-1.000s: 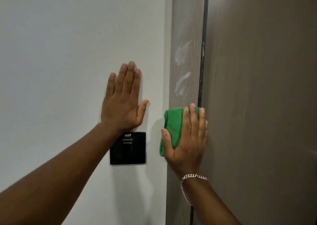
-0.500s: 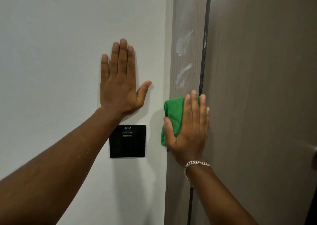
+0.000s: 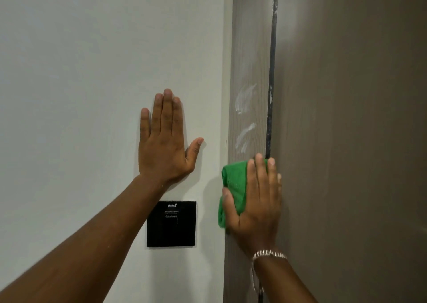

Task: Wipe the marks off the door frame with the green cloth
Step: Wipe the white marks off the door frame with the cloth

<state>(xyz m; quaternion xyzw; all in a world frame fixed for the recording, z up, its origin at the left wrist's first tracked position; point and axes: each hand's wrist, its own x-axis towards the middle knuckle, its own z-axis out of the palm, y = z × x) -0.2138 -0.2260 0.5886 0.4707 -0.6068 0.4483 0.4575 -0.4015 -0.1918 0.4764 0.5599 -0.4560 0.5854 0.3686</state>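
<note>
A grey wood-grain door frame (image 3: 249,48) runs vertically right of centre. Two groups of white smear marks sit on it: an upper marks patch (image 3: 244,98) and a lower marks patch (image 3: 245,137). My right hand (image 3: 256,201) presses a folded green cloth (image 3: 233,187) flat against the frame, its top edge just below the lower marks. Part of the cloth is hidden under my palm and fingers. My left hand (image 3: 165,140) lies flat and empty on the white wall, fingers together and pointing up, thumb spread.
A black square switch plate (image 3: 171,224) is mounted on the white wall (image 3: 80,71) below my left hand. The brown door (image 3: 346,140) fills the right side, with a dark gap (image 3: 272,59) between it and the frame. A silver bracelet (image 3: 269,254) circles my right wrist.
My right hand has slid the green cloth up the frame, closer to the lower marks. My left hand has shifted up the wall, away from the switch plate.
</note>
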